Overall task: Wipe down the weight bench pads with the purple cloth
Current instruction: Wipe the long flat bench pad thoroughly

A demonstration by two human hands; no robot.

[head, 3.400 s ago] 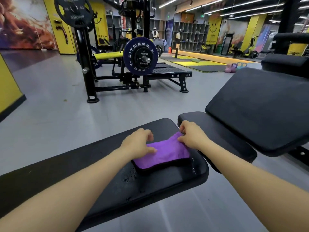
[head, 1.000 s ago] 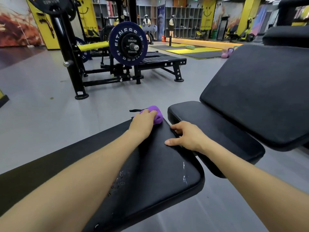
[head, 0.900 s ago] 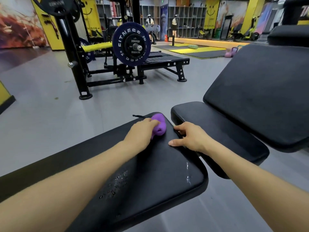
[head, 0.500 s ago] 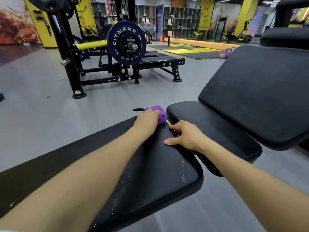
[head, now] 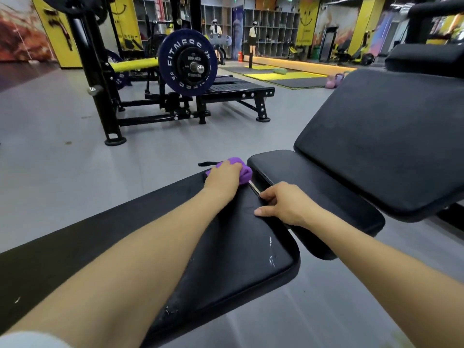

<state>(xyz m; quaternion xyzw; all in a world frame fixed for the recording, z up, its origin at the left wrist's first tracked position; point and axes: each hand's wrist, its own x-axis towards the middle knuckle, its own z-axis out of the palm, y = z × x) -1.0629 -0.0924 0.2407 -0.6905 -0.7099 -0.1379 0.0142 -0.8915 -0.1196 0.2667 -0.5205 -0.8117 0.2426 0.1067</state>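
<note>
Three pads make up the counter, and the wiping is under way on the nearest. That near pad [head: 238, 259] lies at 6 o'clock, scuffed white along its right edge. The right hand [head: 288, 207] rests on the pad's far right edge at about 1 o'clock from its middle, thumb flat on the top and fingers hooked over the edge into the gap; its grip clamps on nothing but the pad edge, which it seems to steady. Further out, at 12 o'clock, the left hand [head: 224, 178] presses down on the purple cloth [head: 244, 172], which is bunched into a wad at the pad's far corner, just beside the seat pad [head: 313, 189]. The left grip is closed over the cloth. Beyond, at 2 o'clock, the tilted back pad [head: 389, 136] looks untouched.

Judged from this, the step in hand is scrubbing the far corner of the near pad. The next move calls for spreading the wad flatter and carrying it across the gap to the seat pad, then up the back pad.

Against the earliest picture, the cloth no longer lies flat under both hands mid-pad; it is bunched under the left hand alone, further away, and the right hand has shifted to the edge.
</note>
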